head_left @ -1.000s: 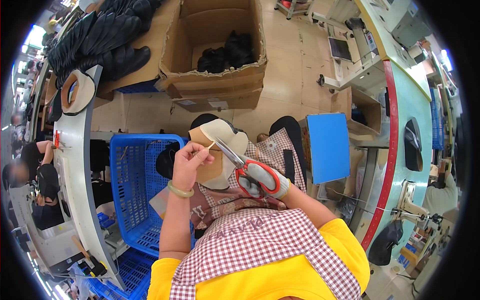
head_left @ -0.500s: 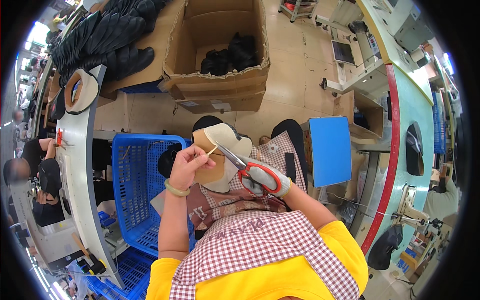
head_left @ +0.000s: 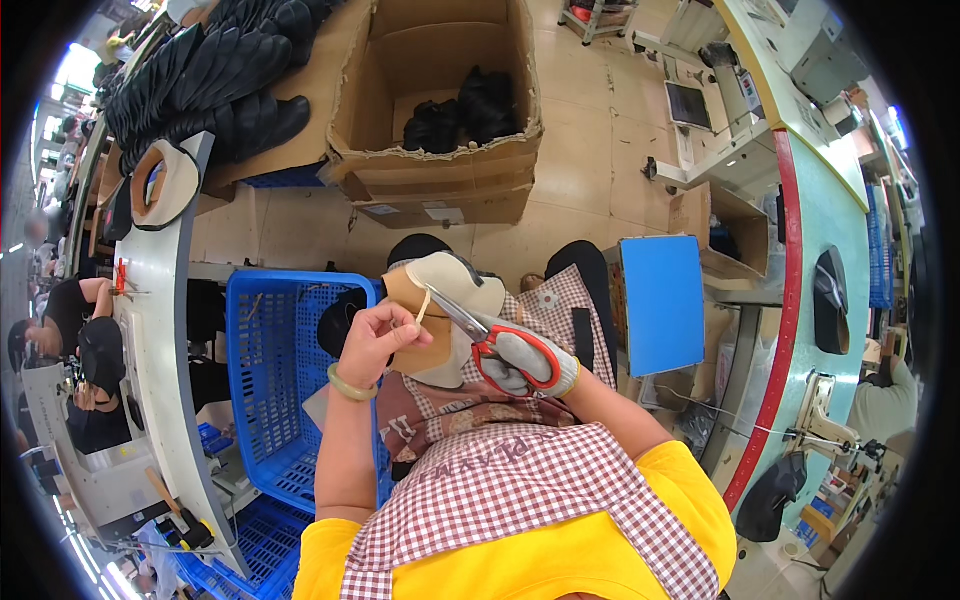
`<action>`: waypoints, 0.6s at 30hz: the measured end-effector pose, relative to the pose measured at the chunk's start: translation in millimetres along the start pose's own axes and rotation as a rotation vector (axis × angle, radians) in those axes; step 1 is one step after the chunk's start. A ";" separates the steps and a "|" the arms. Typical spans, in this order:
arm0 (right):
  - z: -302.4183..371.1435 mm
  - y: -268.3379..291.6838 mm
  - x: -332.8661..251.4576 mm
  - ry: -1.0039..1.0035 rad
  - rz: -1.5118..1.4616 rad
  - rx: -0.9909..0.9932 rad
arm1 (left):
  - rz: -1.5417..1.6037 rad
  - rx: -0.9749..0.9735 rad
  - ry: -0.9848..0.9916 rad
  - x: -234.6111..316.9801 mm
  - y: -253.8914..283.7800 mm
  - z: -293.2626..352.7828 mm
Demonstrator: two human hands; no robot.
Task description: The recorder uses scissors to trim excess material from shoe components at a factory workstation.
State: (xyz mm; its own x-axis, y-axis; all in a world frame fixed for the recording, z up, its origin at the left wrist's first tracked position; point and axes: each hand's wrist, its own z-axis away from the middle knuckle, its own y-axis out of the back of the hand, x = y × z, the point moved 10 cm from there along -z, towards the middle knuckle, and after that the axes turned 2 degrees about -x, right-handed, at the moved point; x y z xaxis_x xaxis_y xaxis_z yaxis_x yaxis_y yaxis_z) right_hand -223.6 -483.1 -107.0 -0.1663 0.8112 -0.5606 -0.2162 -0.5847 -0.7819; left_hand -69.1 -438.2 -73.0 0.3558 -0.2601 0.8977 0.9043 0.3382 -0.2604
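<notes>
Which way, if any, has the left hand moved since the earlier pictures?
Yes, slightly: the left hand is lower in the picture, farther from the large cardboard box and toward the wearer's body.

Head-worn fisheye, downward, close above left hand (head_left: 375, 343) and right hand (head_left: 523, 353)

Yellow top (head_left: 520, 555), red-checked apron (head_left: 500, 475), pale bangle (head_left: 350, 387) and grey-white glove (head_left: 522, 351) are worn.
</notes>
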 end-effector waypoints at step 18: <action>-8.1 -14.4 8.6 -0.059 -0.176 -0.035 | -0.157 -0.015 -0.082 7.5 -8.1 17.9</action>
State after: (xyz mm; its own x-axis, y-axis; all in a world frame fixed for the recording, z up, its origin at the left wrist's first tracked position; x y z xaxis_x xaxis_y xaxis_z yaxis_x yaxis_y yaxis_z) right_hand -214.2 -467.7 -102.8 -0.1855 0.8983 -0.3982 -0.2139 -0.4324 -0.8759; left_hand -78.0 -426.7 -57.7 0.1903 -0.2339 0.9534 0.9508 0.2857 -0.1197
